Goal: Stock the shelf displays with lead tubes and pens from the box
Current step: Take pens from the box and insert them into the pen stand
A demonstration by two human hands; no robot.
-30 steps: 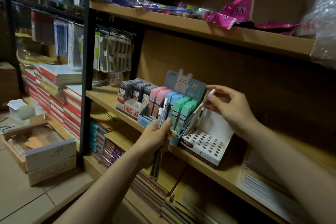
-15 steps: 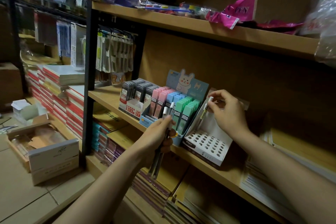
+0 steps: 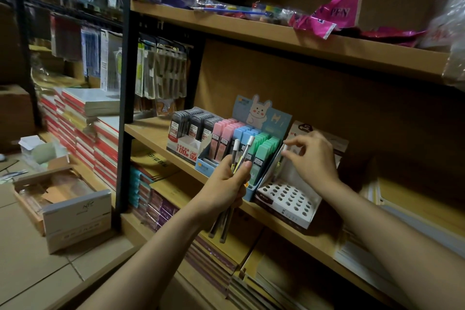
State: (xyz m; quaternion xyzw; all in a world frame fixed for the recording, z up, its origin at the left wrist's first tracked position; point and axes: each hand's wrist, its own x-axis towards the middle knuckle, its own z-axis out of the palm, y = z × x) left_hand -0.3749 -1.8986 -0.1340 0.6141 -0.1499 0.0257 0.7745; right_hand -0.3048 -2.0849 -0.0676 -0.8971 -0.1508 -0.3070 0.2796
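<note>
Head view: the left hand [image 3: 226, 184] grips a bundle of pens [image 3: 239, 158], white caps up, in front of the pastel lead tubes [image 3: 246, 143] on the shelf [image 3: 151, 131]. The right hand [image 3: 314, 158] pinches one pen [image 3: 281, 158] over the white holed display [image 3: 286, 199] (its tip is hidden). The box [image 3: 75, 214] sits on the floor.

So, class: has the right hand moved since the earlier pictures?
Yes. The right hand has come down toward the white pen stand, lowering a pen into it.
</note>
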